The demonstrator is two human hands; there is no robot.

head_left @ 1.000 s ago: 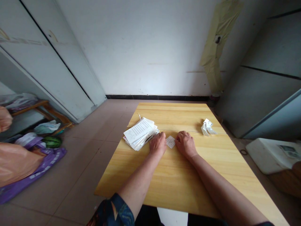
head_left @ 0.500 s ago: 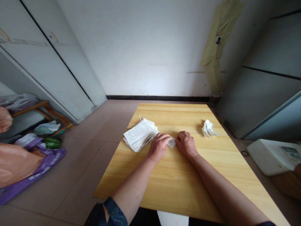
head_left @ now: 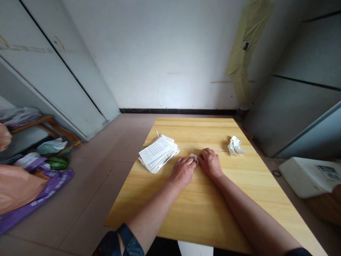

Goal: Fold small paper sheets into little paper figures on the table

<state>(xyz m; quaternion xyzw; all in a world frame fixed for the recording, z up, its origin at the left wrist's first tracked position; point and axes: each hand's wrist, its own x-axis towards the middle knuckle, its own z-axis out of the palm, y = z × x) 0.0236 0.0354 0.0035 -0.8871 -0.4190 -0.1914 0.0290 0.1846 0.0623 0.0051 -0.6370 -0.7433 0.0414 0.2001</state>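
Note:
A small folded piece of printed paper (head_left: 194, 155) lies on the wooden table (head_left: 186, 206), mostly covered by my fingers. My left hand (head_left: 183, 170) presses down over it from the left, fingers together and curled. From the right, my right hand (head_left: 210, 160) holds the paper's edge with closed fingers. To the left of my hands is a loose stack of papers (head_left: 158, 153), its top sheet printed with lines of text. A crumpled white paper shape (head_left: 235, 145) sits on the right part of the table.
Cabinet doors (head_left: 53, 71) stand at the left, with a purple bag (head_left: 45, 188) and a watermelon (head_left: 57, 163) on the floor side. A white box (head_left: 306, 177) is to the right of the table. A white wall (head_left: 160, 57) rises behind.
My left hand has moved down and to the right over the folded paper, covering more of it. My right hand stays at its edge.

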